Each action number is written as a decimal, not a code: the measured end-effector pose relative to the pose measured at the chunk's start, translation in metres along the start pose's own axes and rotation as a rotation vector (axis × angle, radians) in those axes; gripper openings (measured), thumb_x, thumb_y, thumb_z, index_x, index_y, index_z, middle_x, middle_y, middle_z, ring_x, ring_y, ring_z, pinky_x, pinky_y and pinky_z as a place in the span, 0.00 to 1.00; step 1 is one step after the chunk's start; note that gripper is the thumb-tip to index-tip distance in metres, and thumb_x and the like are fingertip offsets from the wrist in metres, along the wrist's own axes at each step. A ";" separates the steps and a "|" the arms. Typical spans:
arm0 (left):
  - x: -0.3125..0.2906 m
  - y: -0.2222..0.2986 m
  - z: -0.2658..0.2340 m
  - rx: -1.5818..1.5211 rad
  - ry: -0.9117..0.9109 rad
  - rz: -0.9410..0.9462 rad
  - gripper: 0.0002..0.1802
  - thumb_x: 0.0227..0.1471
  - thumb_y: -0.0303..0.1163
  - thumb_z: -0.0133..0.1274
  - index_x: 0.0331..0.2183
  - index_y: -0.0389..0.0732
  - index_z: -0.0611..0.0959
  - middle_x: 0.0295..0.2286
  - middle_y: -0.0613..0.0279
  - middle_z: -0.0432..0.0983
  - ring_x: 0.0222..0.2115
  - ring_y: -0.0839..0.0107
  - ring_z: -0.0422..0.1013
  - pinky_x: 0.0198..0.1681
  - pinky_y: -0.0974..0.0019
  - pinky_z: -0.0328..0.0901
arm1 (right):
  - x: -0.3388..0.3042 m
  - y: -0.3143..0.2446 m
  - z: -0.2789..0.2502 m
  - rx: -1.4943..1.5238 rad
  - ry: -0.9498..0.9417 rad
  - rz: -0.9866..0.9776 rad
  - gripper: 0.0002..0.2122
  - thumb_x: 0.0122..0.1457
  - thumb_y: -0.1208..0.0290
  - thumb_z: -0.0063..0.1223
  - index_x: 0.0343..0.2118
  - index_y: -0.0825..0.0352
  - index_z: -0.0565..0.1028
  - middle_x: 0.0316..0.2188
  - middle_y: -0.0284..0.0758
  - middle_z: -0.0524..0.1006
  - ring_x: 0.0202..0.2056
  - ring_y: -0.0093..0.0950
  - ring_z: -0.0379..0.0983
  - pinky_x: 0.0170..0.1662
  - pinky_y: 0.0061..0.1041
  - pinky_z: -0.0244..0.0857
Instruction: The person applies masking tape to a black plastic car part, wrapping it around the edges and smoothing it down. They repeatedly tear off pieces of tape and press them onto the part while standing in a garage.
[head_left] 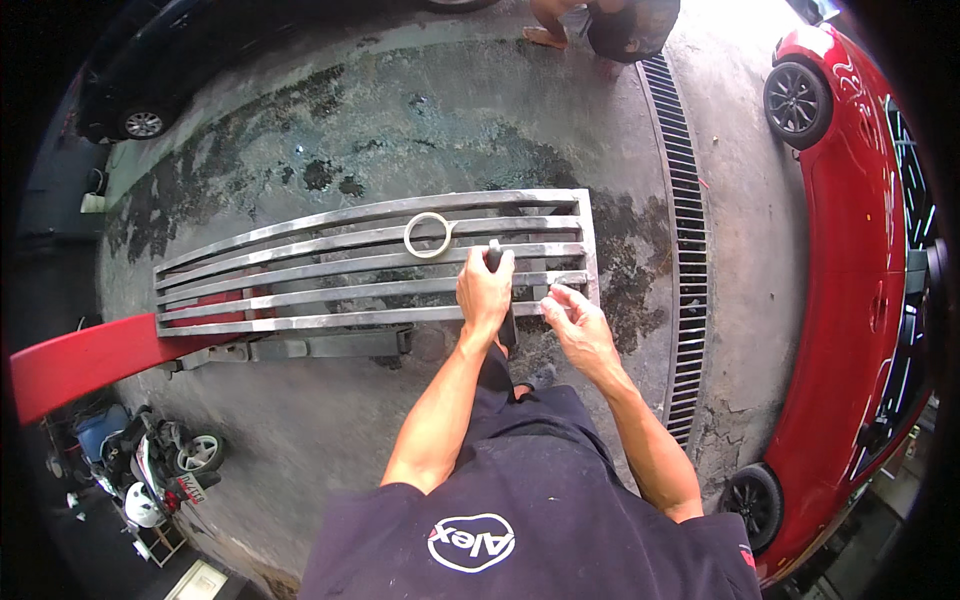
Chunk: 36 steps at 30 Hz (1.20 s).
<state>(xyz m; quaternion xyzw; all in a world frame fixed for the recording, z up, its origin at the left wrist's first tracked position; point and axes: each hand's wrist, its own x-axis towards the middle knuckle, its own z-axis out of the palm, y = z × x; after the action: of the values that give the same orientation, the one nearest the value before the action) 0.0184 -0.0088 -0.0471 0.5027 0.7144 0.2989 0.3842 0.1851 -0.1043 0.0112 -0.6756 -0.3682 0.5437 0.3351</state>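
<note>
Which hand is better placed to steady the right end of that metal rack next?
Probably the right hand: it is closer to the rack's right end piece, and no large object shows in it. The left hand is farther off and grips a black object.

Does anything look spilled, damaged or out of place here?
Possibly: irregular dark patches blotch the grey concrete floor beyond the grey slatted metal frame, looking like spills or old stains; I can't tell which. A pale round ring lies on its slats, seemingly no part of it.
</note>
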 end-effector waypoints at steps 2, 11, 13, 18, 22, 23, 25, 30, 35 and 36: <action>0.034 -0.014 0.015 0.067 0.047 0.075 0.25 0.62 0.50 0.67 0.45 0.36 0.86 0.42 0.45 0.84 0.42 0.42 0.82 0.45 0.44 0.74 | 0.020 0.007 0.003 -0.072 -0.075 0.075 0.26 0.74 0.62 0.64 0.67 0.75 0.74 0.52 0.34 0.83 0.45 0.19 0.78 0.51 0.23 0.74; 0.077 -0.013 0.028 0.104 -0.090 -0.079 0.30 0.60 0.50 0.68 0.53 0.37 0.84 0.47 0.48 0.80 0.48 0.47 0.79 0.51 0.47 0.73 | 0.049 0.019 0.002 -0.091 -0.068 0.282 0.24 0.74 0.62 0.64 0.65 0.73 0.77 0.50 0.35 0.85 0.47 0.22 0.80 0.54 0.26 0.74; 0.078 -0.015 0.022 0.075 -0.107 -0.076 0.31 0.60 0.50 0.69 0.54 0.36 0.84 0.47 0.48 0.80 0.47 0.49 0.79 0.52 0.48 0.73 | 0.054 0.014 0.006 -0.108 -0.060 0.299 0.24 0.73 0.61 0.64 0.65 0.73 0.77 0.51 0.37 0.86 0.46 0.22 0.80 0.54 0.27 0.75; 0.075 -0.027 0.011 0.097 -0.047 0.016 0.31 0.62 0.47 0.67 0.56 0.34 0.83 0.48 0.45 0.79 0.50 0.46 0.77 0.55 0.48 0.72 | 0.072 -0.009 0.025 -0.215 -0.102 0.275 0.26 0.73 0.60 0.65 0.66 0.73 0.76 0.52 0.41 0.86 0.46 0.23 0.81 0.53 0.28 0.75; 0.071 -0.031 0.011 0.187 -0.038 0.096 0.28 0.65 0.43 0.64 0.57 0.32 0.83 0.49 0.43 0.79 0.53 0.43 0.75 0.57 0.46 0.71 | 0.090 -0.012 0.035 -0.222 -0.140 0.233 0.26 0.73 0.60 0.65 0.66 0.73 0.76 0.53 0.42 0.86 0.47 0.26 0.81 0.54 0.29 0.76; 0.068 -0.025 0.010 0.176 -0.036 0.082 0.28 0.65 0.43 0.64 0.57 0.31 0.82 0.49 0.43 0.79 0.53 0.43 0.75 0.57 0.46 0.71 | 0.096 0.009 0.038 -0.247 -0.144 0.193 0.26 0.73 0.60 0.64 0.66 0.73 0.76 0.53 0.42 0.86 0.47 0.26 0.82 0.54 0.29 0.76; 0.062 -0.026 0.008 0.149 0.000 0.091 0.28 0.65 0.41 0.64 0.56 0.29 0.82 0.49 0.41 0.79 0.54 0.42 0.75 0.58 0.46 0.71 | 0.107 0.012 0.039 -0.306 -0.181 0.137 0.26 0.73 0.61 0.64 0.66 0.73 0.76 0.52 0.42 0.86 0.48 0.26 0.82 0.54 0.29 0.76; 0.045 -0.029 0.000 0.243 0.090 0.290 0.24 0.62 0.31 0.63 0.57 0.32 0.83 0.51 0.45 0.81 0.54 0.45 0.75 0.60 0.47 0.69 | 0.120 0.016 0.027 -0.289 -0.240 0.178 0.25 0.74 0.61 0.63 0.66 0.72 0.76 0.51 0.41 0.86 0.49 0.25 0.82 0.53 0.29 0.77; 0.059 -0.040 -0.028 0.585 0.200 0.298 0.22 0.62 0.30 0.61 0.57 0.37 0.82 0.53 0.51 0.79 0.62 0.46 0.66 0.66 0.40 0.60 | 0.132 -0.015 0.010 -0.278 -0.222 0.168 0.21 0.73 0.62 0.63 0.62 0.69 0.80 0.44 0.34 0.87 0.40 0.18 0.79 0.46 0.26 0.76; 0.065 -0.053 -0.031 0.662 0.171 0.302 0.21 0.63 0.32 0.61 0.56 0.38 0.83 0.53 0.52 0.80 0.62 0.46 0.65 0.66 0.38 0.59 | 0.133 -0.029 0.009 -0.206 -0.231 0.174 0.20 0.73 0.63 0.64 0.62 0.68 0.81 0.42 0.33 0.86 0.39 0.18 0.78 0.45 0.25 0.75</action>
<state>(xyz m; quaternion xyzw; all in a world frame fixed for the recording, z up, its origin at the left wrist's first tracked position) -0.0470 0.0349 -0.0898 0.6725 0.7198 0.1459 0.0916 0.1904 0.0252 -0.0310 -0.6686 -0.3983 0.6041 0.1714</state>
